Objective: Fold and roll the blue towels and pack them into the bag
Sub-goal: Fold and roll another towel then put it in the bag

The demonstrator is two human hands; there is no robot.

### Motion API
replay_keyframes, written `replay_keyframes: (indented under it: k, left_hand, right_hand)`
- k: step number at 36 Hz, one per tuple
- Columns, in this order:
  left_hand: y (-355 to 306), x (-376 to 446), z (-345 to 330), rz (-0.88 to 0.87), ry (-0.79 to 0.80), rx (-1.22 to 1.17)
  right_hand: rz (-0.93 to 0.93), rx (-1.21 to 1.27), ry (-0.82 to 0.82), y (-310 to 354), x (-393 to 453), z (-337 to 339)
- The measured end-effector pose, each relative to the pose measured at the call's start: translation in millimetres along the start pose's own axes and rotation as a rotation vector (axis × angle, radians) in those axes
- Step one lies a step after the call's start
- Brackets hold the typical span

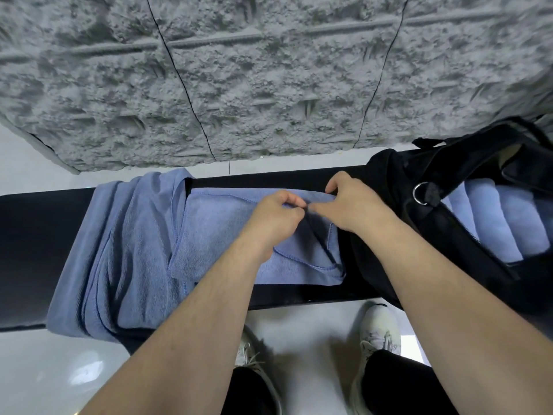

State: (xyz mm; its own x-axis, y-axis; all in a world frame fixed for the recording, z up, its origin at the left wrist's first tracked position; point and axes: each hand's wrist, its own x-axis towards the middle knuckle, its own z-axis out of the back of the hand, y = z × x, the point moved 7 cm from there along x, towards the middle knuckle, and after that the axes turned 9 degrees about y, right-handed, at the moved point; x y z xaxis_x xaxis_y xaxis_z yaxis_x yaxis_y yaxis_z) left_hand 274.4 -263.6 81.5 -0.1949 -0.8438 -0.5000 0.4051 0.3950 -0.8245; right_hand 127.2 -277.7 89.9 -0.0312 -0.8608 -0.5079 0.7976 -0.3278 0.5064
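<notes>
A folded blue towel [221, 235] lies flat on the black bench [33, 247] in front of me. My left hand [276, 218] and my right hand [350, 205] meet over its far right part, both pinching the towel's fabric at one spot. A loose pile of blue towels [119, 250] is draped over the bench to the left. At the right stands the open black bag [419, 244], with rolled blue towels [496, 223] side by side inside it.
A grey rough stone-like wall [269, 70] rises just behind the bench. The glossy white floor [59, 369] lies below, with my two white shoes [378, 330] near the bench's front edge. A metal D-ring [423, 193] hangs on the bag strap.
</notes>
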Motion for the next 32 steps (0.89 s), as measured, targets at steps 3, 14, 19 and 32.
replay_keyframes:
  k: [3,14,19,32]
  left_hand:
    - [3.3,1.1,2.6,0.01,-0.012,0.064]
    - [-2.3,3.8,8.4,-0.026,-0.083,-0.073]
    - [-3.7,3.8,1.9,-0.036,-0.052,-0.167]
    - [-15.7,6.4,-8.5,-0.114,0.01,-0.688]
  right_hand:
    - [-0.019,-0.122,0.027,-2.1,-0.4,-2.3]
    - [0.023,0.013,-0.005,-1.1,-4.9,13.6]
    - [0.095,-0.123,-0.108,4.9,-15.2,13.5]
    - [0.172,0.343,-0.127,5.9,-7.9,14.5]
